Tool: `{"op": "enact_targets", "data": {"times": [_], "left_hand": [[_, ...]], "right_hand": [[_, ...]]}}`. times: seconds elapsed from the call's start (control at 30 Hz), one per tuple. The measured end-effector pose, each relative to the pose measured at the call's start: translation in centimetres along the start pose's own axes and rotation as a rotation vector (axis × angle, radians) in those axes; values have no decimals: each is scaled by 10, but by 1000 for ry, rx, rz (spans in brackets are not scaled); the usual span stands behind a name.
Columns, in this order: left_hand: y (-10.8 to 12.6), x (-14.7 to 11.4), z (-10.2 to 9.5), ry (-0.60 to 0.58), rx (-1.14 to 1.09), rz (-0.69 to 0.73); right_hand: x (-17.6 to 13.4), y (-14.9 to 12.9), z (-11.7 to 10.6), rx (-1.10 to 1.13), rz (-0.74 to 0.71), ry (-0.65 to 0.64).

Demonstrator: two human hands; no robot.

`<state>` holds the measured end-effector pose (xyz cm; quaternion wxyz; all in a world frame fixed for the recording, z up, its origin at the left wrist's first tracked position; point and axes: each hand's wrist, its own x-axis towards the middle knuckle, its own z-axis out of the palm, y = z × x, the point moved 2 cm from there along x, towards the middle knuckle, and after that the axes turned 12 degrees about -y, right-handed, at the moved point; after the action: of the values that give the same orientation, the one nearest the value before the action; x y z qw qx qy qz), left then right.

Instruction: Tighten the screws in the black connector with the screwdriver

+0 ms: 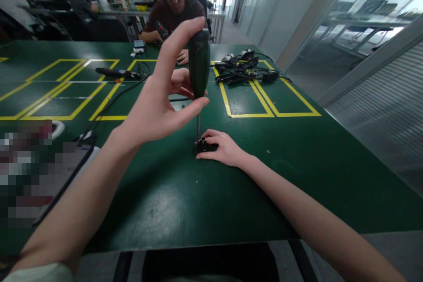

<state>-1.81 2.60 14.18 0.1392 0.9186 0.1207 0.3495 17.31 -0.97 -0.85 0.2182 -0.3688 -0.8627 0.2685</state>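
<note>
My left hand point(165, 83) grips a screwdriver point(199, 64) by its dark handle, a finger resting on the handle's top end and the thumb near its base. The screwdriver stands upright, its thin shaft pointing down. Its tip meets, or comes very close to, a small black part point(206, 146) on the green table; the exact contact is too small to tell. My right hand point(226, 147) lies on the table with its fingers closed around that part, which shows a short round metal piece on top.
A pile of black cables and adapters point(246, 67) lies at the back right of the green table point(264, 202). A corded dark tool point(117, 72) rests at the back left. At the left edge is a partly blurred device point(59, 176). Another person point(178, 9) sits across.
</note>
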Motion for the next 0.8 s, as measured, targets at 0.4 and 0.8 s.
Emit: {"op": "enact_targets", "data": {"times": [0.4, 0.8], "left_hand": [[-6, 0, -4, 23, -71, 81], [3, -2, -7, -4, -86, 78]], "right_hand": [[3, -1, -2, -119, 101, -78], [4, -2, -5, -122, 180, -135]]}}
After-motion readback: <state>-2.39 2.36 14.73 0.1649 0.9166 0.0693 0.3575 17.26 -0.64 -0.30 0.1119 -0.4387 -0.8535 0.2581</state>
